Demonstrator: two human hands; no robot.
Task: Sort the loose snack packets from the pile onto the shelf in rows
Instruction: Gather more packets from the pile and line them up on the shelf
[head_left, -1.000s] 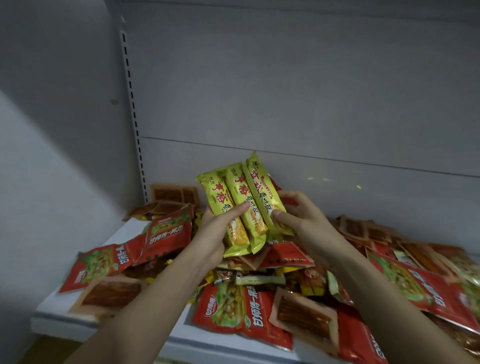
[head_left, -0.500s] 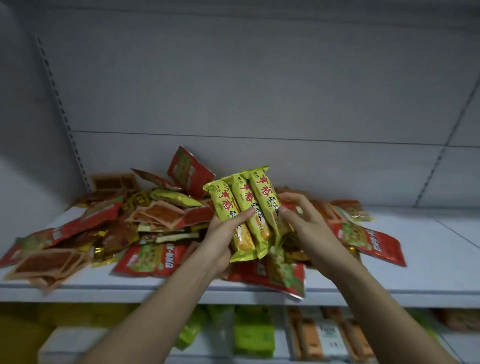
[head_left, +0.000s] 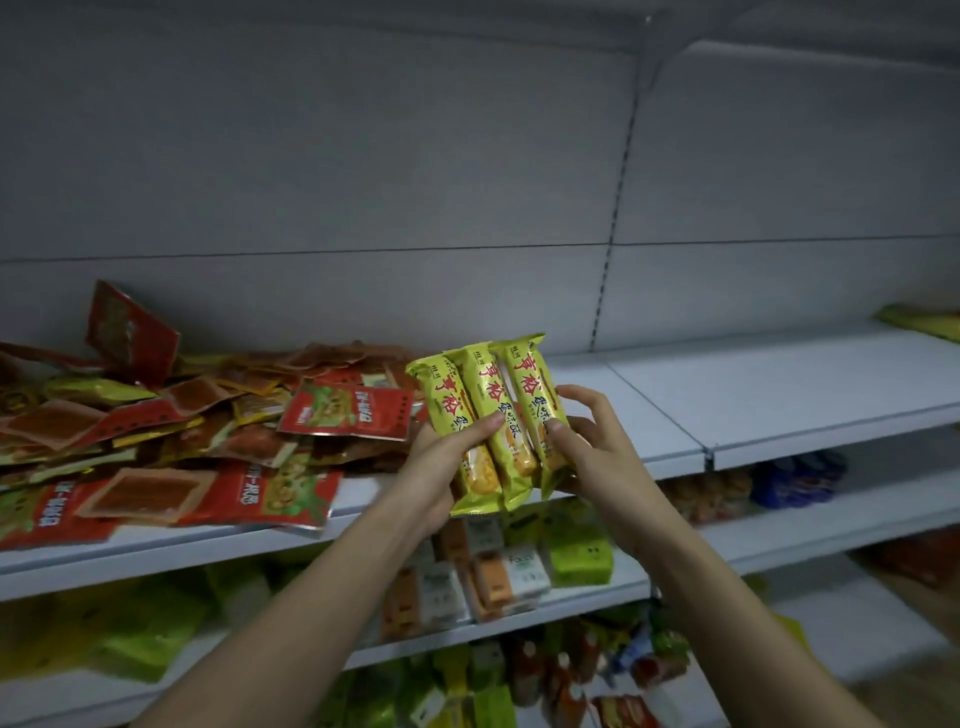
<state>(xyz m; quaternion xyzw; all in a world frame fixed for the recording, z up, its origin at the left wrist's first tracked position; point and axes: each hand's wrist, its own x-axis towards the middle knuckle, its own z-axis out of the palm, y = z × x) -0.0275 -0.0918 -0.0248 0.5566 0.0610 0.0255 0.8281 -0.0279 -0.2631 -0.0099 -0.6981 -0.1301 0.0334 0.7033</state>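
Note:
Three long yellow-green snack packets (head_left: 491, 415) with red lettering stand side by side, fanned upright, in front of the white shelf (head_left: 727, 400). My left hand (head_left: 441, 462) grips them from the left, thumb across their fronts. From the right, my right hand (head_left: 587, 447) holds the same bundle, thumb on the rightmost packet and fingers behind. A loose pile of red, orange and yellow packets (head_left: 171, 431) covers the left part of the shelf.
The shelf stretches bare to the right of the pile, with a seam and a slotted upright (head_left: 615, 218) in the back wall. A few yellow-green packets (head_left: 924, 325) lie at its far right. Lower shelves (head_left: 509, 571) carry boxed and bagged goods.
The view has swung to the right, and both hands have carried the three yellow-green packets rightward, away from the pile and toward the bare stretch of shelf. The grip is unchanged.

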